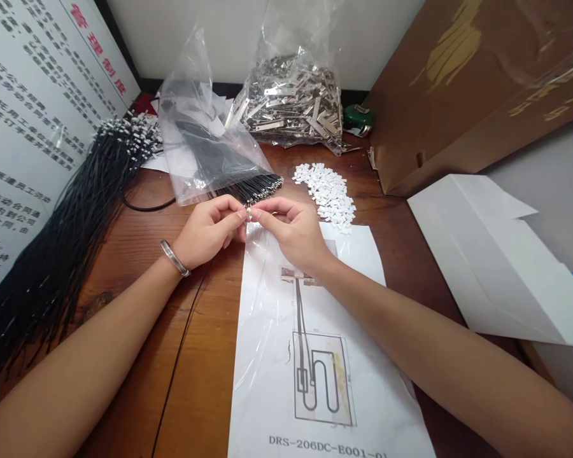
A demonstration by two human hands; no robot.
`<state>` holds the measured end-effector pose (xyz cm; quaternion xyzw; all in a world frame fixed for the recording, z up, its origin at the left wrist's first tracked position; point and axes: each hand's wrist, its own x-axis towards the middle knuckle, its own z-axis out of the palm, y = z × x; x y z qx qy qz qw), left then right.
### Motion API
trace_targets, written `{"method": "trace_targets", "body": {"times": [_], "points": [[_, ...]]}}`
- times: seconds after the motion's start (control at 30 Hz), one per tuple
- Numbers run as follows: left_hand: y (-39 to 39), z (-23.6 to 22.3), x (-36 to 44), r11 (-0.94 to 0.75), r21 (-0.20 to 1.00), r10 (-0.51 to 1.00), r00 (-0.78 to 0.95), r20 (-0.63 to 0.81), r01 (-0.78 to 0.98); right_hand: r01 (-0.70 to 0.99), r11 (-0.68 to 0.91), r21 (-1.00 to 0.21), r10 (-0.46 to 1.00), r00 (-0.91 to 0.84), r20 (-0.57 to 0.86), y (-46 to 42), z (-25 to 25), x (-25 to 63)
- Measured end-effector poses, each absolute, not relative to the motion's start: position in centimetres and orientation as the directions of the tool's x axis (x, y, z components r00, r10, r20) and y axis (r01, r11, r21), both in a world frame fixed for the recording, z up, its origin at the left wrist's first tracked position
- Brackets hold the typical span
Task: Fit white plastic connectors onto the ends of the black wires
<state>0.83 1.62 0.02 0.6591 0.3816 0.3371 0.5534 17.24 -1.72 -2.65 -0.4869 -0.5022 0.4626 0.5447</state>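
Observation:
My left hand [209, 232], with a metal bangle [176, 259] at its wrist, is closed in a pinch. A thin black wire [187, 324] trails from beneath it down the table. Fingertip to fingertip with it, my right hand [298, 232] pinches a tiny white connector housing [249, 212]. The fingers hide most of that piece and the wire's end. Just beyond the hands lie black wires with metal terminals [260, 189], partly inside a clear plastic bag [186, 137]. A pile of white connector housings [327, 194] is behind my right hand.
A printed drawing sheet [267, 381] lies under my right forearm. Bundled black wires with white ends [76, 210] hang at left by a printed board [33, 95]. Behind are a bag of metal strips [291, 102] and a green tape measure [358, 119]. A brown box [458, 95] and white carton [496, 254] stand right.

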Motion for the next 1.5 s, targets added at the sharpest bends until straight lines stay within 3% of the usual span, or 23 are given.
{"method": "trace_targets", "body": {"times": [1.5], "points": [[1.68, -0.20, 0.78, -0.113, 0.981, 0.876, 0.481, 0.025, 0.155, -0.037, 0.113, -0.993, 0.992, 0.064, 0.111, -1.68, -2.90, 17.24]]}}
